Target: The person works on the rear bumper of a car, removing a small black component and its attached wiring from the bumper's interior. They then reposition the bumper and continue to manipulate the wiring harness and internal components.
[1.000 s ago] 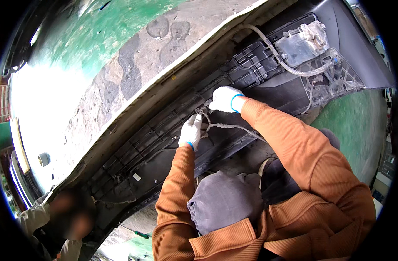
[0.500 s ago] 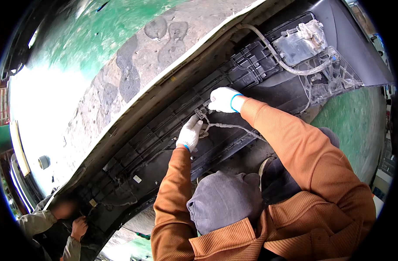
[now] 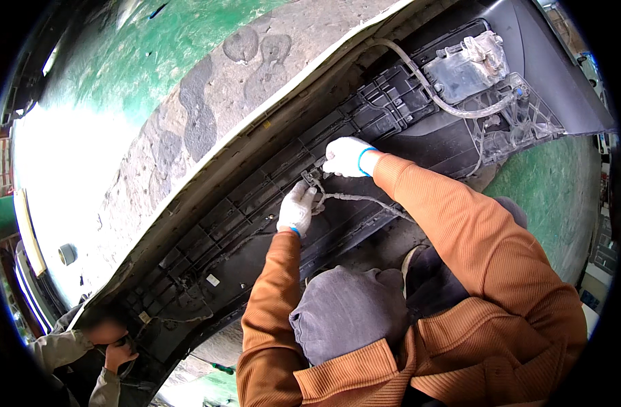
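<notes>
A long dark car bumper (image 3: 419, 146) lies with its ribbed inner side up, running from lower left to upper right. At its middle a grey, taped wiring harness (image 3: 365, 198) runs to a small clip-like piece (image 3: 312, 176). My left hand (image 3: 297, 210), in a white glove, has its fingers closed around the harness just below that piece. My right hand (image 3: 348, 157), also gloved, is pinched together just right of the piece; whatever its fingertips hold is hidden. Both hands are close together over the bumper.
A grey hose (image 3: 446, 102) and a dusty translucent tank (image 3: 468, 68) sit at the bumper's right end. Another person's hand (image 3: 120, 354) is at the lower left end. A green-handled screwdriver (image 3: 222, 368) lies on the floor below. A short pipe piece (image 3: 67, 254) stands at left.
My hands stay at nearly the same spot, the left shifting very slightly. The other person's hand has moved from the bumper up toward their face.
</notes>
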